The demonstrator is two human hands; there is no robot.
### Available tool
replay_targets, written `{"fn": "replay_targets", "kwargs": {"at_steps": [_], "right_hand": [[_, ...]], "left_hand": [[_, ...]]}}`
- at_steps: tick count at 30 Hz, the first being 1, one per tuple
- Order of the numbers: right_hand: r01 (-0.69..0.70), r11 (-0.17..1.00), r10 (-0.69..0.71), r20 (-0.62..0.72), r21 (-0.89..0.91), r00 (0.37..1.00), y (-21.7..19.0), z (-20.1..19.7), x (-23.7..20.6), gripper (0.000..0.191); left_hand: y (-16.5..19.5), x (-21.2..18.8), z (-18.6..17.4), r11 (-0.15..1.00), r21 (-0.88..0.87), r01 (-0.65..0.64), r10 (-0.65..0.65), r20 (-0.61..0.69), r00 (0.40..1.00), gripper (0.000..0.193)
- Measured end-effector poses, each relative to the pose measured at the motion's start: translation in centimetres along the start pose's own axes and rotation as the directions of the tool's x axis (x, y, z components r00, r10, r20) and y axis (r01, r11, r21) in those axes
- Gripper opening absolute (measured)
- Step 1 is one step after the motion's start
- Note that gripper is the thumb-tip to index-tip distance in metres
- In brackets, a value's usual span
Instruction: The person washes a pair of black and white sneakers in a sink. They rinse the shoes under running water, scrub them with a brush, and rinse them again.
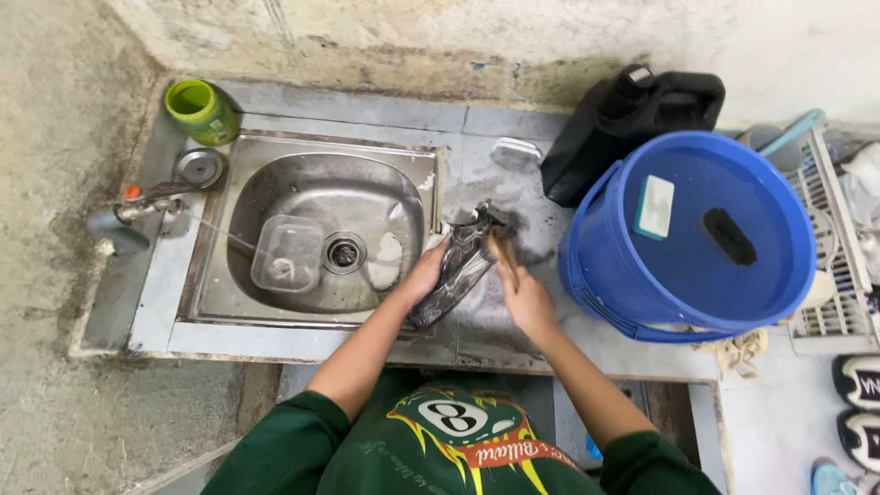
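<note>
A dark, soapy shoe (456, 271) lies on the wet grey counter just right of the steel sink (275, 307). My left hand (424, 273) grips the shoe along its left side and holds it down. My right hand (522, 291) is closed on a brush with pale bristles (500, 246), which presses on the shoe's upper end. Foam covers the counter around the shoe.
In the sink lie a clear plastic tub (287, 254) and a drain. A tap (147, 203) and a green cup (203, 111) stand at its left. A blue bucket (596, 275), its lid carrying a sponge and a black brush, a black jug (587, 137), a white rack (839, 266) and several shoes are at the right.
</note>
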State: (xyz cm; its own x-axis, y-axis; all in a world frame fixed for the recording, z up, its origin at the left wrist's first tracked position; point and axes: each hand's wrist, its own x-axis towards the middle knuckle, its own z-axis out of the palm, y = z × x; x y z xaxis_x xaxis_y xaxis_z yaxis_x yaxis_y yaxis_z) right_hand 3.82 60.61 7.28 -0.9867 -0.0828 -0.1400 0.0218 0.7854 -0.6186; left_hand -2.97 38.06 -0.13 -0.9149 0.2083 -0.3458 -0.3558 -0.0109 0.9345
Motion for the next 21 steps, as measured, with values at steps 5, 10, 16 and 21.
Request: {"fn": "replay_targets", "kwargs": {"at_steps": [5, 10, 16, 21], "right_hand": [[0.068, 0.997, -0.064, 0.092, -0.038, 0.994, 1.6, -0.5, 1.0, 0.045], [-0.227, 0.965, 0.220, -0.067, -0.133, 0.973, 3.3, -0.4, 5.3, 0.053], [0.178, 0.758, -0.525, -0.425, -0.628, 0.738, -1.8, 3.2, 6.9, 0.056], [0.386, 0.915, -0.387, -0.016, 0.116, 0.922, -14.3, 15.2, 9.5, 0.035]], "left_hand": [[0.3, -2.0, -4.2, 0.991, -0.043, -0.129, 0.121, -0.159, 0.980, 0.068], [0.3, -4.1, -12.9, 0.979, -0.115, -0.167, 0.113, -0.372, 0.921, 0.067], [0.4, -7.3, -24.0, 0.975, -0.123, -0.186, 0.082, -0.579, 0.811, 0.069], [0.5, -11.2, -31.7, 0.971, -0.084, -0.222, 0.100, -0.701, 0.706, 0.068]]}}
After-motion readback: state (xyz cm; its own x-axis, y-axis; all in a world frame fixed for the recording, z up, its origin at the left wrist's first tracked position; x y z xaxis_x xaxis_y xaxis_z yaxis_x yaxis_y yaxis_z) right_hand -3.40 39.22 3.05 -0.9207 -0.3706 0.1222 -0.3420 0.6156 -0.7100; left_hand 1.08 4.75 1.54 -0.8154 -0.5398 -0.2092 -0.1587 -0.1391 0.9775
